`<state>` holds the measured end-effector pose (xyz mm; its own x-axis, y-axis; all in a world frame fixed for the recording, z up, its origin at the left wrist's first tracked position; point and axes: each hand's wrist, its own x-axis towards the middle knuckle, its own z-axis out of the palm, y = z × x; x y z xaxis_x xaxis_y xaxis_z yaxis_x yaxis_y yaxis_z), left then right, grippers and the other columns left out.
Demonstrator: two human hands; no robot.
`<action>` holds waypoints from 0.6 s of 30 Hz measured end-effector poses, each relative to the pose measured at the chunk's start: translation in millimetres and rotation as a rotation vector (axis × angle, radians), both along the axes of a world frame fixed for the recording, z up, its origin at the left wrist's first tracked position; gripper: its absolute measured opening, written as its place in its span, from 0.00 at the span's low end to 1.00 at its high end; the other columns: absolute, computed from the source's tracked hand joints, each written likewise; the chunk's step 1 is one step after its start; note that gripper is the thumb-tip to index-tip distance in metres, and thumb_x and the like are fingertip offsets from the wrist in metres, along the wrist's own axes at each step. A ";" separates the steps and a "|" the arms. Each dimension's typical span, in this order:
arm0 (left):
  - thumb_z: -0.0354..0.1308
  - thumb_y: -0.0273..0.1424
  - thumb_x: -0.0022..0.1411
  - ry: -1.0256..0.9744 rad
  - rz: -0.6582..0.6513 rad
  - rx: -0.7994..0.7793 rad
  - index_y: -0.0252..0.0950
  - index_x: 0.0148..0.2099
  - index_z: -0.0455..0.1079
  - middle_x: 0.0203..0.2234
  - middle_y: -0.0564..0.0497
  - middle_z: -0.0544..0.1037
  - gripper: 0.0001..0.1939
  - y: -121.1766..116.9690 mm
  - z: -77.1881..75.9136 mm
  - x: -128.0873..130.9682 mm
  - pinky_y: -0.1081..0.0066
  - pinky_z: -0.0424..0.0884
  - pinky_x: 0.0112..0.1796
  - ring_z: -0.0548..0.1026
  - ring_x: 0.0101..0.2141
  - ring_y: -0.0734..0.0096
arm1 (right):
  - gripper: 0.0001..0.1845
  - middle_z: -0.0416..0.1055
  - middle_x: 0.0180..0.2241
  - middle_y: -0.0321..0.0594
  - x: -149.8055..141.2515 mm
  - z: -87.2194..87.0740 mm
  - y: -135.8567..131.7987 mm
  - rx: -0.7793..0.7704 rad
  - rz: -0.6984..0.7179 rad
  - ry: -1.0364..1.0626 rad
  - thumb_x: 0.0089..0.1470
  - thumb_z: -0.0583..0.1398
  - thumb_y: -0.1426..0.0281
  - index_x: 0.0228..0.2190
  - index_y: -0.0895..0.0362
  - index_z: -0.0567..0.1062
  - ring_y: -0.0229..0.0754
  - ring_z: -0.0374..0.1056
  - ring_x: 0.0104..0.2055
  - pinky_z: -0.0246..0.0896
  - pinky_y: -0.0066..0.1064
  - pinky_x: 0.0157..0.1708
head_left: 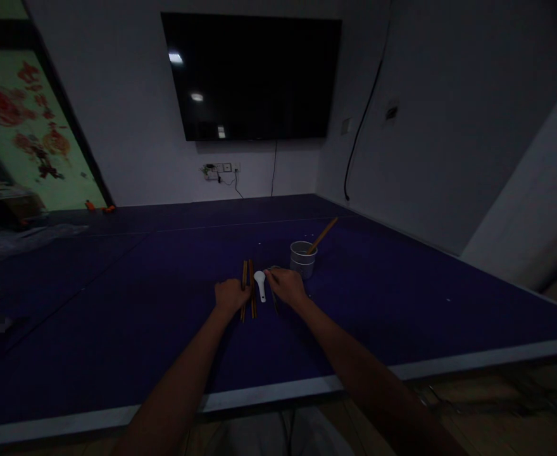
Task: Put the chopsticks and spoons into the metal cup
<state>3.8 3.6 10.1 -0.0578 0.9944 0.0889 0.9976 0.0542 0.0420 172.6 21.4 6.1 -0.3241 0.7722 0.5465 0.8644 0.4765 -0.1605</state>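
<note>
My left hand (231, 296) is closed around a pair of light wooden chopsticks (245, 269) lying lengthwise on the blue table. Just right of them lies a second, redder pair of chopsticks (252, 291), roughly parallel. A white soup spoon (260, 285) sits between my two hands, bowl end away from me. With fingers pinched, my right hand (287, 285) holds a thin grey utensil (275, 304); its kind is too dark to make out. Partly behind that hand stands a metal cup (302, 253) with chopsticks (325, 234) leaning out to the right.
The blue tabletop (140, 316) has a pale front edge (269, 389). Crumpled clear plastic (31, 237) lies at the far left, with small orange items (100, 207) near the wall. A television (254, 76) hangs above wall sockets (224, 168).
</note>
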 end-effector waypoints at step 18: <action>0.44 0.39 0.60 0.065 -0.069 0.002 0.32 0.40 0.74 0.35 0.38 0.78 0.21 0.5 0.7 0.3 0.60 0.64 0.44 0.75 0.42 0.55 | 0.21 0.76 0.30 0.40 -0.1 -1.5 1.2 -0.007 0.007 0.012 0.61 0.47 0.60 0.28 0.54 0.74 0.39 0.70 0.32 0.49 0.27 0.27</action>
